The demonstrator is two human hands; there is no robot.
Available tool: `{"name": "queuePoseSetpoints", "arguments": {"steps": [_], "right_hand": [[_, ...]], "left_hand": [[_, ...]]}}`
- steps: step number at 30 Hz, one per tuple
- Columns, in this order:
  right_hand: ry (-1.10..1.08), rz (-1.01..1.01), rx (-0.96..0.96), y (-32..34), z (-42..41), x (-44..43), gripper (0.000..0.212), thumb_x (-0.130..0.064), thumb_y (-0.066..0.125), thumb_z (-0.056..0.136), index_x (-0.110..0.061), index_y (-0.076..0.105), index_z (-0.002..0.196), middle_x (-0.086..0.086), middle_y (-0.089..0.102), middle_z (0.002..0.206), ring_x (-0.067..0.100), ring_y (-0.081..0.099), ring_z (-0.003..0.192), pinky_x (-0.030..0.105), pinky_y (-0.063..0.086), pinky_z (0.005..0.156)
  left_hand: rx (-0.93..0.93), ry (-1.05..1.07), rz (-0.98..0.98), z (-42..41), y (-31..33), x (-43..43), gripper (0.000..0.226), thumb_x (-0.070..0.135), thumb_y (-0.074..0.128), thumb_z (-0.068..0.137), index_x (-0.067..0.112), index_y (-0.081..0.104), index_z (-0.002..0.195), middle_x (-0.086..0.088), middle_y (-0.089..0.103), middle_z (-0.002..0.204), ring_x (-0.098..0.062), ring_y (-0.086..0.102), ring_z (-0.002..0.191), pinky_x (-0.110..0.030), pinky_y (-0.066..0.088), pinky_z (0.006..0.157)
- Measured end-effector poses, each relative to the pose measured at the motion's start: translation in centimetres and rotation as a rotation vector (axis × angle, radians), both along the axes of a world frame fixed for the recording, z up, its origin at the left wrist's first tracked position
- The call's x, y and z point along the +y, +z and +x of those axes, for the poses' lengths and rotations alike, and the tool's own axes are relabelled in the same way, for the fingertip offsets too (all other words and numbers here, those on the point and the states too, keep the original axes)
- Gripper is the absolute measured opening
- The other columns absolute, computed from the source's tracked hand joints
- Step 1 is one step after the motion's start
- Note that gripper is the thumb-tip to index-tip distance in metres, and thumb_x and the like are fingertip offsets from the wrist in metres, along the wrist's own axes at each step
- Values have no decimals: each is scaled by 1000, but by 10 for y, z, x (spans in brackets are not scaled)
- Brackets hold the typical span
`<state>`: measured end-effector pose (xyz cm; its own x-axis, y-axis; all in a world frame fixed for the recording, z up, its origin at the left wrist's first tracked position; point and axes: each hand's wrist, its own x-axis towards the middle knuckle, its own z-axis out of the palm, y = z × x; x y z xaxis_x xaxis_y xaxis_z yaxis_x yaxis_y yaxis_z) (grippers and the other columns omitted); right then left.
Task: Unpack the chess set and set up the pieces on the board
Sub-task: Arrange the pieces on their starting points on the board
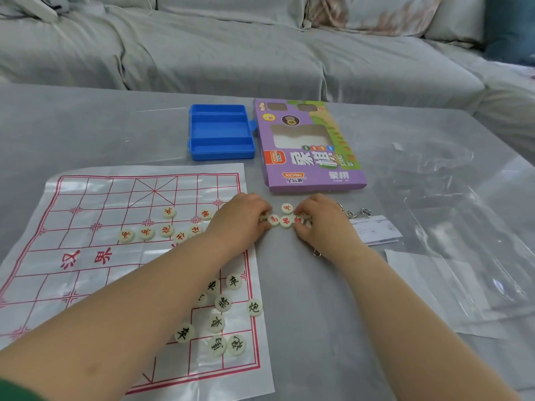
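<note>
Hunched close together, the left hand (240,217) and right hand (322,222) each pinch red pieces (280,220) just off the right edge of the board (86,198), while the left forearm (144,285) lying across it could drag the sheet and scatter the black pieces (223,303).

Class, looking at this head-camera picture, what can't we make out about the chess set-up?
Head view: red pieces pinched by the left hand and right hand; fingers hide some characters.
Board: near-left corner cut by the frame edge, left forearm covers part.
Paper slip: print too small.
</note>
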<state>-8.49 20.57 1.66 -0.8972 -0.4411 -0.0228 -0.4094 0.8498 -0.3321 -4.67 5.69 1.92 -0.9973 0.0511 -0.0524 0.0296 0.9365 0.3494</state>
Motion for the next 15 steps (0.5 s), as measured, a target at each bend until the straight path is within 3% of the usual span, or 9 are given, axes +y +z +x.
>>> {"name": "queuePoseSetpoints", "arguments": {"steps": [10,15], "right_hand": [[78,166,-47,16,0,2,32,-27,46,94,-14,52,122,4,47,124,21,48,113,27,37,86],[148,276,-51,20,-4,-2,34,-26,44,95,-14,49,126,6,46,124,25,49,114,31,40,89]], "left_hand": [[-64,8,-60,0,11,1,40,27,48,93,19,45,132,-3,48,129,-18,46,116,-26,38,93],[-125,-47,-166,-13,14,7,30,22,46,94,13,56,121,-8,54,117,-21,54,103,-25,42,83]]}}
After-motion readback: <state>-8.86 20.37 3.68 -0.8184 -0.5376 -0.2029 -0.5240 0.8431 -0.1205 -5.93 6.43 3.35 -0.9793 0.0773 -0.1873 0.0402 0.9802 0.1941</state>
